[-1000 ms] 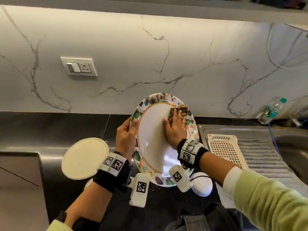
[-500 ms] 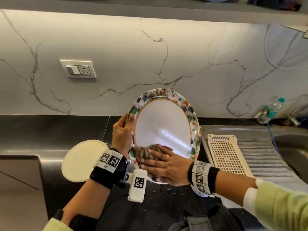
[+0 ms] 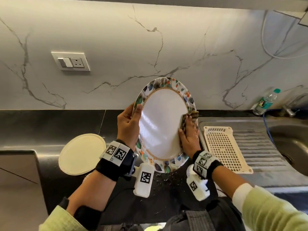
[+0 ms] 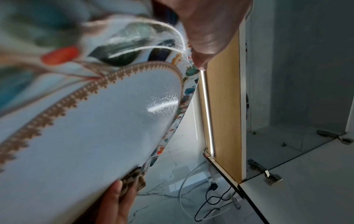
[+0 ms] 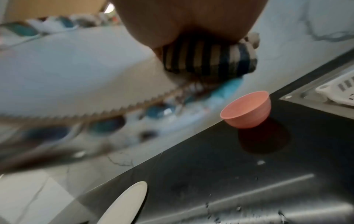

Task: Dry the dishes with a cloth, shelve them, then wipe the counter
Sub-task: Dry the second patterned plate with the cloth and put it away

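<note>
A large white plate (image 3: 162,124) with a flowered rim is held tilted up above the black counter (image 3: 50,127). My left hand (image 3: 128,124) grips its left rim, thumb on the face. My right hand (image 3: 189,134) presses a striped brown cloth (image 3: 191,115) flat against the plate's right rim. In the left wrist view the plate (image 4: 86,136) fills the frame, with the cloth (image 4: 134,180) at its lower edge. From the right wrist, the cloth (image 5: 208,59) is bunched under my palm against the plate (image 5: 76,68).
A cream round plate (image 3: 81,154) lies on the counter at the left. A pink cup (image 5: 247,109) stands on the counter. A cream perforated tray (image 3: 225,147) lies on the steel drainboard, beside the sink (image 3: 293,140). A water bottle (image 3: 265,102) stands by the wall. Water drops spot the counter.
My right hand slid the cloth from the plate's upper face down to its bottom edge, then round to the right rim. The left hand kept its grip on the left rim.
</note>
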Available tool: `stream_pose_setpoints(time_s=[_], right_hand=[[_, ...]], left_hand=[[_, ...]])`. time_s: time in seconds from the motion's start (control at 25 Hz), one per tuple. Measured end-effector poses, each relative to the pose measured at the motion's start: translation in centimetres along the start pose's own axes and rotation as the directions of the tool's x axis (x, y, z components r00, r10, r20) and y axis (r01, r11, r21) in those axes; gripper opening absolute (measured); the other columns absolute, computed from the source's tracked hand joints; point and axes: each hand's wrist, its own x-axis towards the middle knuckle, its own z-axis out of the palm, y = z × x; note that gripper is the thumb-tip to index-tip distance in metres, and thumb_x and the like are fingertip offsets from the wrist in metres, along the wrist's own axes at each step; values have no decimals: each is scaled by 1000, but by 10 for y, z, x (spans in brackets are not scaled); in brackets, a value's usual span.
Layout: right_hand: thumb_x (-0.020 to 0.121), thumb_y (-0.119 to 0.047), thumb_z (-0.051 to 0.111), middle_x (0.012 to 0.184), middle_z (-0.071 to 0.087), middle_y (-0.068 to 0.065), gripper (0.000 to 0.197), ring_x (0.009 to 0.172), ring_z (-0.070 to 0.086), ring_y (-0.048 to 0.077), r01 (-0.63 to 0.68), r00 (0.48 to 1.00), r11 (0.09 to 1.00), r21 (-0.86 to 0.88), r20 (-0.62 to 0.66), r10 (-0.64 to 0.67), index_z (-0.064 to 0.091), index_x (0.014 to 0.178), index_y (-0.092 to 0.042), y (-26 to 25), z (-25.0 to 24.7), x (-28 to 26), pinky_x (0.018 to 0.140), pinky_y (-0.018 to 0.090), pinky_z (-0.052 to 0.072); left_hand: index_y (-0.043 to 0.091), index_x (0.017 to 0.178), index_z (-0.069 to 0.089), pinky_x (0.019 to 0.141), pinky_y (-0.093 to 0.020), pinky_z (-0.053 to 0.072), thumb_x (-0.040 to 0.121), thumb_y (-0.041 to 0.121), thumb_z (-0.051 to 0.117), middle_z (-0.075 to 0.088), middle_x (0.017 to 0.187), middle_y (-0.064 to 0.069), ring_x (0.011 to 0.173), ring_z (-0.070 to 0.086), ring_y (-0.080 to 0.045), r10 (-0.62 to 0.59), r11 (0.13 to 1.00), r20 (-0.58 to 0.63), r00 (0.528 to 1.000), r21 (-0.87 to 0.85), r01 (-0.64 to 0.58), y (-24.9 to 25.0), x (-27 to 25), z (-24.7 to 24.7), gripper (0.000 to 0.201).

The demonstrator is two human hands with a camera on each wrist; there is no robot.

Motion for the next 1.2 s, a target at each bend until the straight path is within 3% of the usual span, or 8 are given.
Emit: stream_pose_setpoints(time_s=[0.24,0.44,0.72,0.8,0.88,0.96,1.12,1.2], right_hand=[[99,-39,34,157,3,-16,53,145,-13,8,427,798,900,91,430,-422,12,148,-37,-30,35,-98,118,31,-11],[97,-25,41,139,50,-7,37,135,33,7,679,572,732,61,582,-579,50,133,-24,-11,-1,-85,117,24,15],[97,-17,47,115,60,-3,36,102,58,12,58,930,998,14,363,-59,42,118,-45,-27,-82,-33,94,31,46],[87,-51,54,119,59,1,30,108,61,17,-78,927,984,162,374,12,52,115,-40,-53,-87,-9,88,25,46],[48,-80,66,124,54,3,93,101,65,9,-186,873,917,352,488,-10,52,124,-29,-63,-93,7,87,23,50],[43,-76,70,126,58,11,89,101,64,15,-200,843,895,399,535,-50,60,114,-23,-70,-101,6,97,38,49],[42,-73,76,104,71,-4,90,101,66,7,-184,835,823,537,527,-158,61,110,-16,-82,-102,0,88,20,49],[54,-60,81,111,69,9,84,106,65,22,-208,821,790,576,543,-179,61,116,-8,-92,-94,7,93,31,50]], left_hand=[[6,111,66,88,-46,51,93,24,56,69,97,-11,97,64,-33,16,1000,-186,982,14,-13,-6,17,-20,28],[24,92,68,63,-32,56,93,29,54,71,77,10,78,67,-20,-3,998,-190,982,60,15,-15,12,-48,15],[23,92,67,52,-24,53,91,32,54,71,79,8,71,66,-19,8,1000,-219,976,3,-7,1,12,-84,16],[22,93,69,68,-34,54,89,31,55,71,80,5,79,65,-22,34,999,-187,982,-14,-37,10,13,-85,17],[23,91,71,75,-38,53,85,35,59,71,81,5,83,64,-23,67,997,-176,982,-30,-74,24,15,-85,18],[25,88,72,71,-38,54,75,45,64,71,81,4,80,64,-24,69,994,-197,978,-67,-83,37,18,-88,25],[28,90,71,71,-44,55,88,37,58,71,94,-3,80,67,-26,42,979,-228,973,-184,-86,59,23,-95,15],[25,101,67,71,-46,56,91,37,55,69,105,-7,85,68,-27,18,971,-259,966,-225,-79,73,25,-93,20]])
